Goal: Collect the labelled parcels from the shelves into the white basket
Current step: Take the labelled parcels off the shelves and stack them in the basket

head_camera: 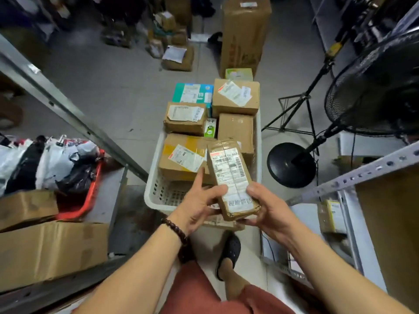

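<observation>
Labelled parcel (pixel 231 177), print blurred, tight in fingers (pixel 216 189) of left hand (pixel 197 207) and right hand (pixel 269 209)

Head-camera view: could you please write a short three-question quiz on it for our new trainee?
1. True or false: both the left hand and the right hand grip the small labelled parcel.
2. What lies in the white basket? A) labelled cardboard boxes B) plastic bottles C) folded clothes
3. Fill in: the black fan stands on the person's ___ side.
Key: 1 true; 2 A; 3 right.
</observation>
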